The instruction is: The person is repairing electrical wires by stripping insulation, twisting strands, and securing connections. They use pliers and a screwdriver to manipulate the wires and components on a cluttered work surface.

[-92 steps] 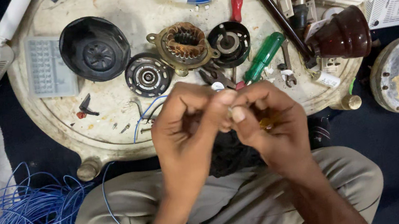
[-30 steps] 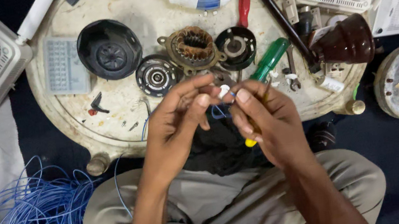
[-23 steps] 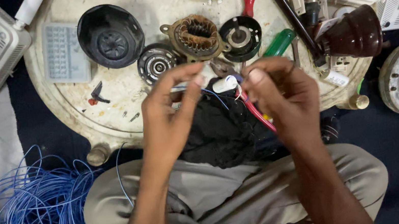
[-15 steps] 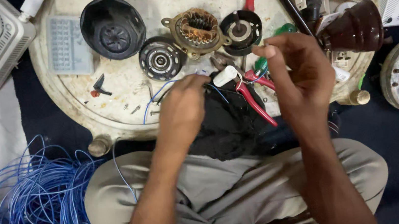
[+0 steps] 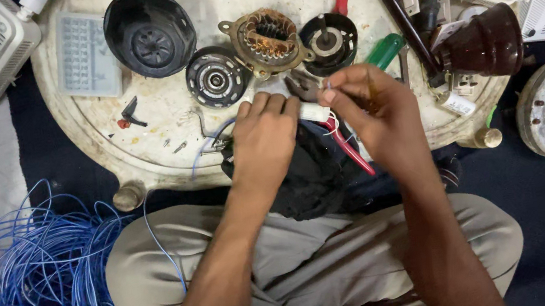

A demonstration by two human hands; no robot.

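Right hand (image 5: 376,115): thumb and forefinger tips pressed together on a thin wire end (image 5: 328,87), at 12 o'clock from the knuckles. Red-handled pliers (image 5: 349,146) poke out beneath the palm, toward 7 o'clock.

Left hand (image 5: 264,140): fingers curled down and closed over a white sleeve (image 5: 313,111), which sticks out at 3 o'clock, touching the right hand's thumb. What else the left fingers grip is hidden.

Black cloth (image 5: 310,169) lies under both hands, on the lap.

Round tray (image 5: 145,142) beyond: copper-wound motor core (image 5: 266,38) at 12 o'clock of the left hand, black bearing plate (image 5: 215,78) at 11, black cup-shaped housing (image 5: 148,30) farther out. Green screwdriver handle (image 5: 384,51) just beyond the right hand, partly covered. Brown dome (image 5: 486,42) at 2 o'clock.

Blue wire coil (image 5: 30,283) at 8 o'clock, cut off by the frame.
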